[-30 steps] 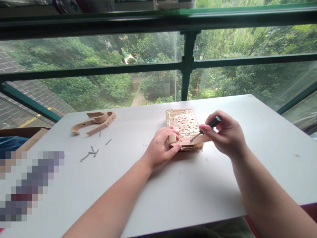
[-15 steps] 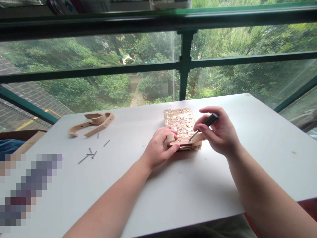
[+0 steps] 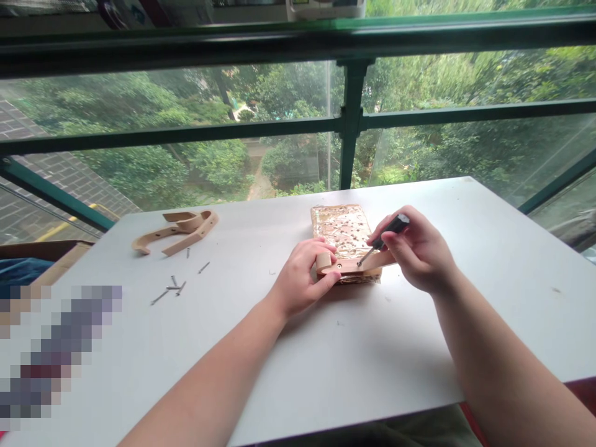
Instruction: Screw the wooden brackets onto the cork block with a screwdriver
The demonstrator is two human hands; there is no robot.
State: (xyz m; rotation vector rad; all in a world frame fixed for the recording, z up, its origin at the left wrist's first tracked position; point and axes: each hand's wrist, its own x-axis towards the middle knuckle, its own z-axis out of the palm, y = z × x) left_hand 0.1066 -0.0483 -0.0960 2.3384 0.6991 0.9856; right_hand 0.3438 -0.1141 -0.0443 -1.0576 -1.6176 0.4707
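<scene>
Where the driver meets the wood: tip of the screwdriver (image 3: 391, 230) at the upper face of the curved wooden strip (image 3: 350, 266); seating on a screw head too small to confirm.
Strip position: across the near end of the hole-dotted block (image 3: 342, 230), which lies on the white worktop (image 3: 395, 372).
Strip axis: long axis roughly left to right; curled end to the left, plain end rising rightward beneath the right hand (image 3: 414, 251).
Round mark on strip: one ringed spot (image 3: 339, 266), screw head or hole, between the left hand (image 3: 302, 273) and the driver tip.
Driver axis: slanted; shaft down and leftward to the strip, handle butt up and rightward.
Right-hand grip: thumb and fingers pinching the black handle; contact point on the strip lies down and left of it.
Left-hand grip: closed about the curled end, fingers on the far side, thumb on the near side; judged to be steadying strip and block.
Nearer hand: right for the driver, left for the curled end.
Loose screws (image 3: 172, 287): several, well left of the left hand, scattered, some crossing.
Spare bent wood (image 3: 190, 242): curled, with dark holes, at far left of the worktop.
Beyond: green window frame (image 3: 350, 124), trees outside.
</scene>
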